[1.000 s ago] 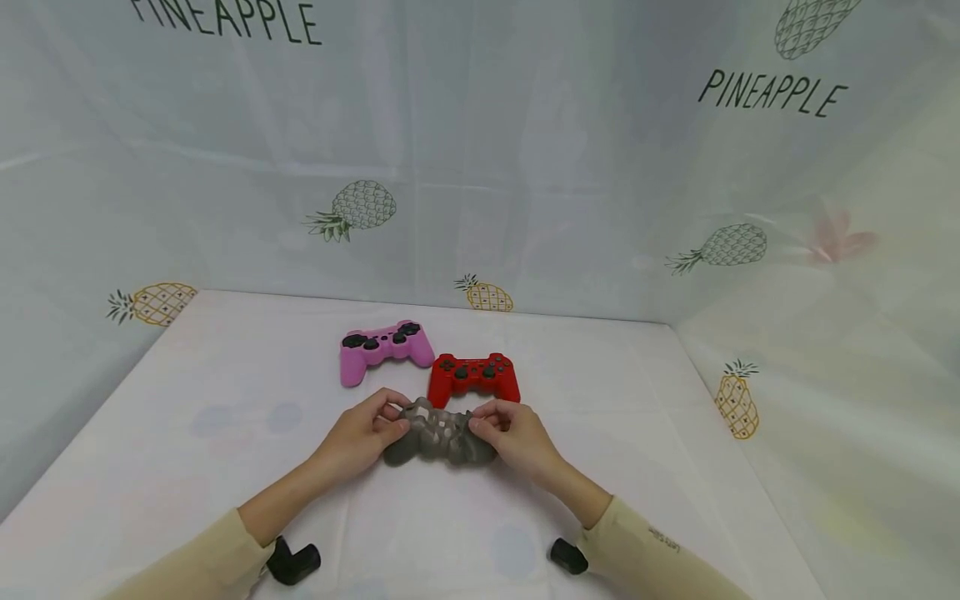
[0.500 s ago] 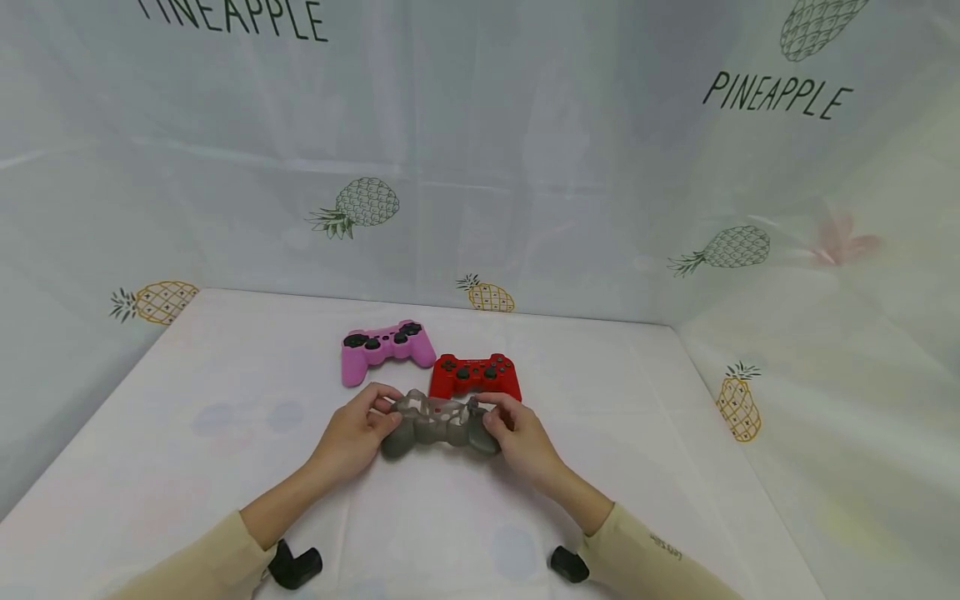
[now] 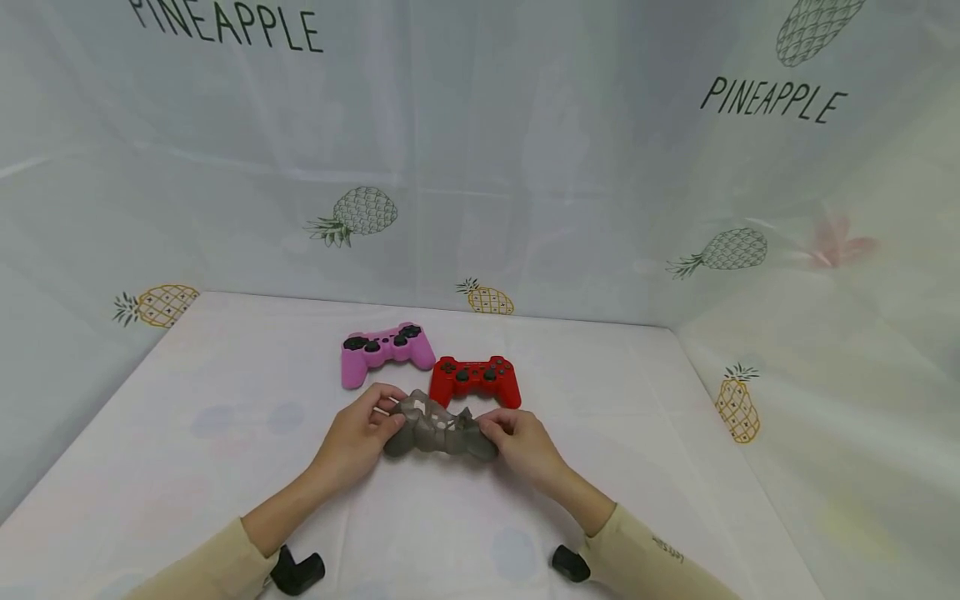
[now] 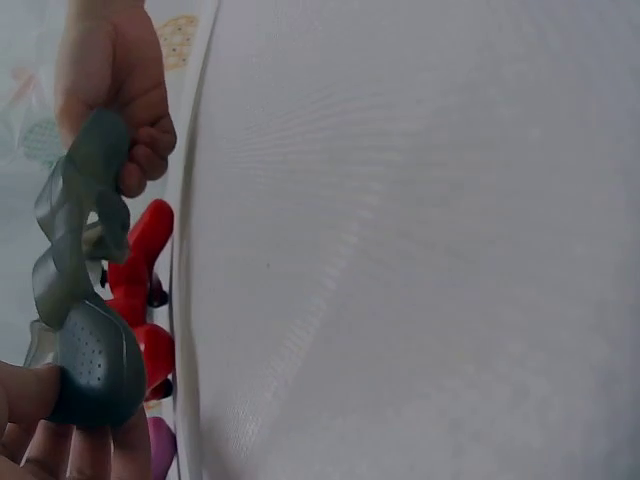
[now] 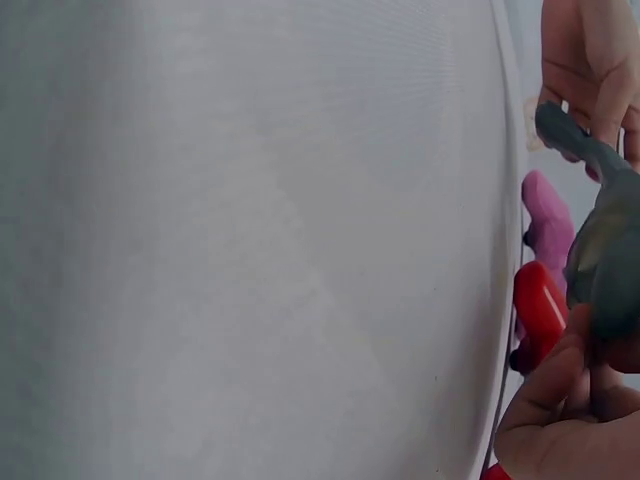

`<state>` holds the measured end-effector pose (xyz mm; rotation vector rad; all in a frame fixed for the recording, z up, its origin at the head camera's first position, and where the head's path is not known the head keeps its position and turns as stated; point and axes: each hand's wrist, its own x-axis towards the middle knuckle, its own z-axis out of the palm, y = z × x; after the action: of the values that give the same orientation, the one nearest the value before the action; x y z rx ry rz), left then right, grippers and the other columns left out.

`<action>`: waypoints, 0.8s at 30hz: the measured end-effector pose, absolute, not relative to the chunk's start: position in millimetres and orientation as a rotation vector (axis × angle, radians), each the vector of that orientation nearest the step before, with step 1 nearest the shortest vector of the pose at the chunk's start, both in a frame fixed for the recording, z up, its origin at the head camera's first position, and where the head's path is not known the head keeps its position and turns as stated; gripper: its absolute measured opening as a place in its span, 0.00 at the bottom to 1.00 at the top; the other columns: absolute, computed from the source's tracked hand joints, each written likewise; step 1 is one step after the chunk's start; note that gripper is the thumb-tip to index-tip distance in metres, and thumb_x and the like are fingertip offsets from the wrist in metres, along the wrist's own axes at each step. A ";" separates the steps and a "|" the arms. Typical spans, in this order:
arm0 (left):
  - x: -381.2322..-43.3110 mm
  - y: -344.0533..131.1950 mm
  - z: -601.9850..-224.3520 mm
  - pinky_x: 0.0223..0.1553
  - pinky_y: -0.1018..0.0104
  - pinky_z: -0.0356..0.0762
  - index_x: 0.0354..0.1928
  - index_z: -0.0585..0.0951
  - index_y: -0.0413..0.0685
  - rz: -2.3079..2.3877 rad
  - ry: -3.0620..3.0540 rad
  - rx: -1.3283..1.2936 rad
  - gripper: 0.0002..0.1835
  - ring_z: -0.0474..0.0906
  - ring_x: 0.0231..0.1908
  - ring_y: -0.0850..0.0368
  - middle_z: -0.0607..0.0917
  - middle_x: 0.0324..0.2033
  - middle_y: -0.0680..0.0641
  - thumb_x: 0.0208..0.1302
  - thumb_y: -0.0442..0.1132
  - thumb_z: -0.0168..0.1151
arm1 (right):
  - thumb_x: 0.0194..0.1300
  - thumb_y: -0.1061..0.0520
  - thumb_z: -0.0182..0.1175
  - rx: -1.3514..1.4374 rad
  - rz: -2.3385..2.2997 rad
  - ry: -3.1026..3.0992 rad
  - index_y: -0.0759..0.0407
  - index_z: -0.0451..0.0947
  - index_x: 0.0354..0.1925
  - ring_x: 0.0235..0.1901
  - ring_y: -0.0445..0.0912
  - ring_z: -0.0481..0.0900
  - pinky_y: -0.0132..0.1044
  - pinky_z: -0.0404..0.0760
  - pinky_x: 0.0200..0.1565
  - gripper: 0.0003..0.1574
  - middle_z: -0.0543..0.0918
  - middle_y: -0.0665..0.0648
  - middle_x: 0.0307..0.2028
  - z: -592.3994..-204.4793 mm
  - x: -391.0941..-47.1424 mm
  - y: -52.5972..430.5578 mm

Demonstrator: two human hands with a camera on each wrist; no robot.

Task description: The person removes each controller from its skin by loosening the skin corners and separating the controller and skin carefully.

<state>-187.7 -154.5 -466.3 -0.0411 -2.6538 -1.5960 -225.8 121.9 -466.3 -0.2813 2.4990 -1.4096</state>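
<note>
A grey, see-through silicone game controller cover is between the two hands, looking soft and somewhat bent, with openings in its face. My left hand pinches its left grip between thumb and fingers. The right grip is held by my right hand, thumb on the near side. In the left wrist view, the cover shows a dotted texture on one grip. A red game controller lies just behind the cover. Behind and left of that is a pink game controller.
A white cloth covers the table, whose back edge meets a hanging sheet printed with pineapples. Black wrist devices show at the left cuff and right cuff.
The cover's upper right edge, raised half a second ago, has dropped and folded. My right fingers have shifted down from that edge toward the right grip. The red and pink controllers stay put.
</note>
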 end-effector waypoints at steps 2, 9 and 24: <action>-187.6 -153.5 -465.5 0.42 0.67 0.81 0.58 0.81 0.53 -1.593 -2.658 -0.050 0.15 0.83 0.45 0.55 0.84 0.47 0.47 0.74 0.33 0.66 | 0.78 0.51 0.63 -0.302 -1.402 2.489 0.56 0.89 0.50 0.45 0.46 0.79 0.39 0.80 0.46 0.13 0.89 0.50 0.43 -464.8 -226.0 121.0; -186.8 -152.5 -461.5 0.43 0.67 0.82 0.57 0.82 0.52 -1.540 -2.654 -0.113 0.14 0.84 0.44 0.55 0.85 0.45 0.48 0.73 0.32 0.68 | 0.75 0.49 0.68 -0.364 -1.427 2.344 0.57 0.85 0.44 0.35 0.44 0.76 0.37 0.78 0.37 0.12 0.84 0.51 0.33 -462.3 -228.7 118.9; -184.3 -156.4 -463.7 0.48 0.61 0.80 0.61 0.79 0.53 -1.604 -2.665 -0.083 0.19 0.84 0.44 0.57 0.84 0.46 0.48 0.71 0.34 0.70 | 0.79 0.64 0.59 -0.286 -1.733 2.275 0.62 0.79 0.66 0.46 0.46 0.75 0.28 0.74 0.42 0.20 0.77 0.55 0.42 -462.9 -231.4 130.2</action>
<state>-184.3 -156.4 -463.7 -0.0830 -2.6653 -1.6044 -231.4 130.2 -462.9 -0.2858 2.2750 -1.7331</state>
